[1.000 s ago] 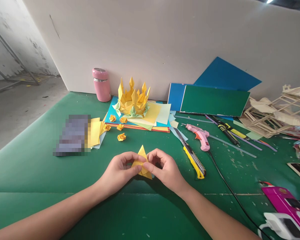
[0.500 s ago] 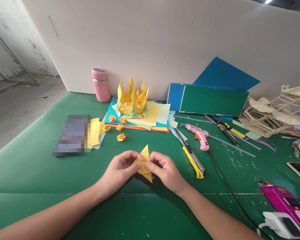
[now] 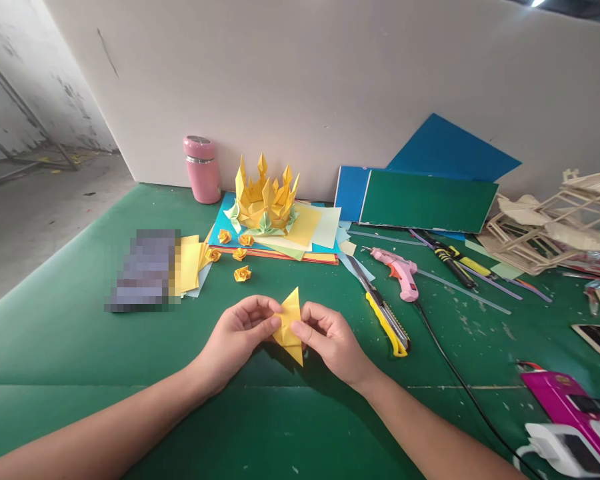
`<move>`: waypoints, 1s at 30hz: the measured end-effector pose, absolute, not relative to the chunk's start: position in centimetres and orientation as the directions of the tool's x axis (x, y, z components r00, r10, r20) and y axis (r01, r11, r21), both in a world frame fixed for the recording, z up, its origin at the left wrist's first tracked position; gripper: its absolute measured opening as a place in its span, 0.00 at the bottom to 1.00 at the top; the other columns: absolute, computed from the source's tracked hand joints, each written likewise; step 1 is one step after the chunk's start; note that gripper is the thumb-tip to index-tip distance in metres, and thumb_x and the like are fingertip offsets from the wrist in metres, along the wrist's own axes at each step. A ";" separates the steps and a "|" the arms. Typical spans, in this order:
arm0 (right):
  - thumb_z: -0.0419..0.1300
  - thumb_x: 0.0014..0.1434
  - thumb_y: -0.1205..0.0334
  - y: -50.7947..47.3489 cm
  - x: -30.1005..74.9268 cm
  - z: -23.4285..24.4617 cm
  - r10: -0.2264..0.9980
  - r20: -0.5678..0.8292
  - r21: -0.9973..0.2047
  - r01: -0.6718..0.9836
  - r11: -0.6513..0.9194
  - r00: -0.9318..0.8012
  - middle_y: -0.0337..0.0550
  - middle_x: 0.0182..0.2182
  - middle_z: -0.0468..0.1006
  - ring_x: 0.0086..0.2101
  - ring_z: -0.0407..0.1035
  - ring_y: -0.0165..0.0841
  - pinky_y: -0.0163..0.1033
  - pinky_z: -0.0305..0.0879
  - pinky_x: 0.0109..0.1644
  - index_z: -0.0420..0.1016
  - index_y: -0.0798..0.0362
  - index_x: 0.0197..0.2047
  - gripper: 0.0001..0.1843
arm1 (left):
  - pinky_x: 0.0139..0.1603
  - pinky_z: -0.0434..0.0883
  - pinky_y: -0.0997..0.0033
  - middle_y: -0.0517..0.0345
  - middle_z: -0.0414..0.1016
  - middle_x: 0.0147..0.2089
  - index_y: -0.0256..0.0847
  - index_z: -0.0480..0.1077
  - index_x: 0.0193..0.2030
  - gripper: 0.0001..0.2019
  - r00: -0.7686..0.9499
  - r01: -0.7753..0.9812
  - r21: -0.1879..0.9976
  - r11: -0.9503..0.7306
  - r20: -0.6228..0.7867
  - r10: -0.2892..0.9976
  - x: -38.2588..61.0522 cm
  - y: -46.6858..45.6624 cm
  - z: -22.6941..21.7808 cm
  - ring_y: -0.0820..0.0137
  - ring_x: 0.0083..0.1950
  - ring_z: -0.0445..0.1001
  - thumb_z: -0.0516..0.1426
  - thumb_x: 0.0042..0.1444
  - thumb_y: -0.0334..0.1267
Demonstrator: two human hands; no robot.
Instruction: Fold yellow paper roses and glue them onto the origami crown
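Note:
Between my two hands is a folded piece of yellow origami paper (image 3: pixel 289 328), with one point upward and another down toward me. My left hand (image 3: pixel 245 333) pinches its left edge between thumb and fingers. On the opposite edge, my right hand (image 3: pixel 333 340) grips it with the thumb lying on the front face. Fingers behind the paper are partly hidden. Beyond my hands, several small yellow paper roses (image 3: pixel 243 273) lie on the green table (image 3: pixel 55 347). A yellow origami crown (image 3: pixel 265 217) with pale green pieces round its base stands on stacked coloured paper (image 3: pixel 326 227).
A yellow utility knife (image 3: pixel 387 323) and a pink glue gun (image 3: pixel 403 270) with a black cord lie right of my hands. Left are yellow sheets (image 3: pixel 189 263) beside a blurred dark object (image 3: pixel 147 270). A pink bottle (image 3: pixel 203 171) stands at the back; a wooden stick model (image 3: pixel 530 230) sits far right.
My left thumb and fingers have shifted slightly left and up on the yellow paper, uncovering more of its front. My right hand keeps nearly the same hold.

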State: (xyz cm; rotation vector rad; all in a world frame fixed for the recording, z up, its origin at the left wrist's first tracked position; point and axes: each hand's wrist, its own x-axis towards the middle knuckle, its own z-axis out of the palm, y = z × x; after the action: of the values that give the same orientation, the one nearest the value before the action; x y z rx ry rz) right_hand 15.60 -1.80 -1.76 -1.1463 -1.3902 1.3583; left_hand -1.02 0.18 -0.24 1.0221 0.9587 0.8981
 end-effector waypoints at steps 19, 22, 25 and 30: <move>0.57 0.57 0.48 -2.3 14.7 -2.2 0.994 0.096 -0.995 -0.012 0.096 -0.055 0.31 0.20 0.58 0.21 0.53 0.25 0.31 0.53 0.25 0.57 0.51 0.25 0.19 | 0.28 0.70 0.82 0.72 0.69 0.22 0.40 0.59 0.31 0.23 0.322 -0.302 0.912 0.279 -0.178 0.930 -0.5 -0.2 -0.4 0.81 0.25 0.71 0.70 0.37 0.37; 0.56 0.58 0.48 -2.3 14.7 -2.2 0.993 0.112 -0.994 -0.013 0.111 -0.042 0.31 0.21 0.57 0.22 0.53 0.25 0.31 0.53 0.25 0.57 0.51 0.25 0.18 | 0.29 0.70 0.82 0.71 0.71 0.23 0.40 0.59 0.33 0.23 0.345 -0.311 0.907 0.284 -0.170 0.923 -0.5 -0.3 -0.5 0.81 0.26 0.72 0.70 0.38 0.37; 0.56 0.57 0.49 -2.3 14.8 -2.1 0.991 0.104 -0.994 0.008 0.105 -0.079 0.31 0.21 0.57 0.22 0.53 0.25 0.31 0.53 0.25 0.57 0.51 0.25 0.18 | 0.32 0.73 0.79 0.66 0.75 0.28 0.40 0.60 0.36 0.23 0.392 -0.293 0.899 0.324 -0.196 0.899 -0.6 -0.4 -0.3 0.78 0.30 0.73 0.70 0.39 0.38; 0.56 0.57 0.51 -2.3 14.8 -1.9 0.986 0.101 -0.991 0.069 0.111 -0.135 0.31 0.21 0.56 0.23 0.53 0.25 0.31 0.53 0.25 0.57 0.51 0.24 0.18 | 0.30 0.73 0.78 0.65 0.74 0.28 0.39 0.63 0.34 0.21 0.379 -0.280 0.908 0.311 -0.193 0.905 -0.7 -0.2 -0.1 0.78 0.28 0.72 0.69 0.40 0.39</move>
State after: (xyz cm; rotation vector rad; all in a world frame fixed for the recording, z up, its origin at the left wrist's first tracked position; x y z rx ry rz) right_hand 14.76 -2.32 -1.88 -1.1194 -1.4109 1.1878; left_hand -0.67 -0.17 -0.12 0.9229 0.8283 0.9129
